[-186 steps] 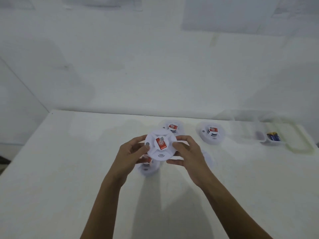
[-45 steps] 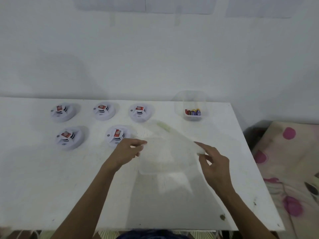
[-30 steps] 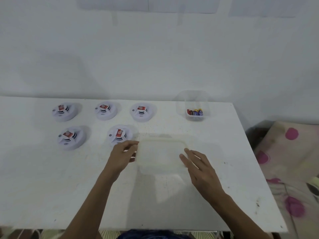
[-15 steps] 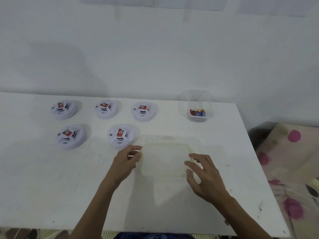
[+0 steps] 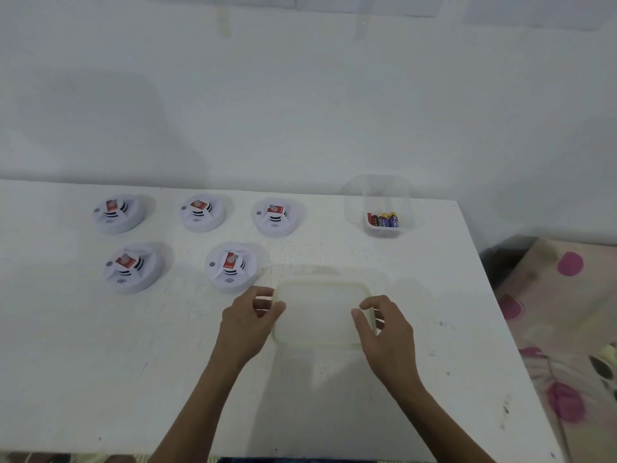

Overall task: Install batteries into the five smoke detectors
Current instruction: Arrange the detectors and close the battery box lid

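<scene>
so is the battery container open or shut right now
Open: the clear container is uncovered on top, its lid lies flat on the table apart from it, and batteries show inside.

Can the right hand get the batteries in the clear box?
Probably yes. The clear box holding the batteries is open on top, and only bare table lies between it and the right hand.

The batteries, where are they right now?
In the head view, the batteries sit inside a clear tub near the far right corner of the table, just right of the back row's third smoke detector.
</scene>
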Demonstrator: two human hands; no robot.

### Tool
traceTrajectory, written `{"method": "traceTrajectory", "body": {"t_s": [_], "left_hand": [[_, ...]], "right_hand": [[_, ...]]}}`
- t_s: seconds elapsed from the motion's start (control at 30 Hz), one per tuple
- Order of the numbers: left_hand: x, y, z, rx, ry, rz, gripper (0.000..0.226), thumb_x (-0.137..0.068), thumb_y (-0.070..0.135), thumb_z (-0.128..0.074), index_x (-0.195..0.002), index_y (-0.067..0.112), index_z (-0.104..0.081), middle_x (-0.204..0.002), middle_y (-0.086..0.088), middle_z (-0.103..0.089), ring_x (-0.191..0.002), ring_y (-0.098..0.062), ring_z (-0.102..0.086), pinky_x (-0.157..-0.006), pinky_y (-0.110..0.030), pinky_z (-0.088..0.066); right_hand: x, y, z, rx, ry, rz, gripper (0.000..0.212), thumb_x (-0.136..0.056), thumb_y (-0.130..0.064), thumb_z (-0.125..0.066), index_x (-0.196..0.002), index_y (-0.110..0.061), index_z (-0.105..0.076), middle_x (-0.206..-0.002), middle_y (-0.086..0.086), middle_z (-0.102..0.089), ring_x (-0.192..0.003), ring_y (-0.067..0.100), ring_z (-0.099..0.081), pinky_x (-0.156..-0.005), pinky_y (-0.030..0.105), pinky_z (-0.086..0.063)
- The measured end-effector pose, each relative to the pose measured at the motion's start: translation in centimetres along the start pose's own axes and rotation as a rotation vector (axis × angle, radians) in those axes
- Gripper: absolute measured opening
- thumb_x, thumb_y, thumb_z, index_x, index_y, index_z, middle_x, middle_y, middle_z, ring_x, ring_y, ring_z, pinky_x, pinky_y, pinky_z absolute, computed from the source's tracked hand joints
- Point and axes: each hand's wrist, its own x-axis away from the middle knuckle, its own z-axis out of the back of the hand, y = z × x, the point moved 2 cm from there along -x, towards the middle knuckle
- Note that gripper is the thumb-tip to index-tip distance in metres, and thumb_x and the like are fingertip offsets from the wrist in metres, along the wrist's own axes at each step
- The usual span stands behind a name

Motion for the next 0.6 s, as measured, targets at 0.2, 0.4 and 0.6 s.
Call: {"method": "traceTrajectory", "body": {"t_s": [0.2,0.4,0.6], "left_hand": [[-0.5,0.3,0.0,-0.005,-0.090,0.007,0.025,-0.087,0.035,-0.063,-0.108,0.025,-0.054,-0.101,0.002,-0.066,-0.082,-0.004,-0.062,-0.061,-0.016,-0.047],[0.5,0.4,-0.2,-0.175,-0.267,-0.099,0.106,-0.060,0.062,-0.077,-0.145,0.036,-0.019,-0.132,0.008,-0.044,-0.111,-0.012,-0.051,-0.088,-0.029,-0.049],[1.3,0.7,-1.1,-0.536,-0.347,-0.281,0.132,-0.054,0.063,-0.079,-0.142,0.045,0.018,-0.147,0.001,-0.017,-0.130,-0.019,-0.024,-0.099,-0.038,-0.040]], "right_hand": [[-0.6,-0.2,0.4,-0.018,-0.082,-0.023,0.025,-0.089,-0.028,-0.062,-0.111,-0.034,-0.052,-0.116,-0.014,-0.054,-0.102,0.007,-0.055,-0.087,0.034,-0.050],[-2.6,-2.0,0.4,0.217,-0.329,0.190,0.061,-0.087,-0.021,-0.050,-0.144,-0.033,-0.031,-0.153,-0.017,-0.017,-0.138,0.006,-0.012,-0.105,0.025,-0.022],[-4.2,-2.9,0.0,0.302,-0.483,0.261,0.056,-0.087,-0.014,-0.049,-0.141,-0.026,-0.039,-0.144,-0.011,-0.040,-0.134,0.011,-0.027,-0.110,0.029,-0.027]]}}
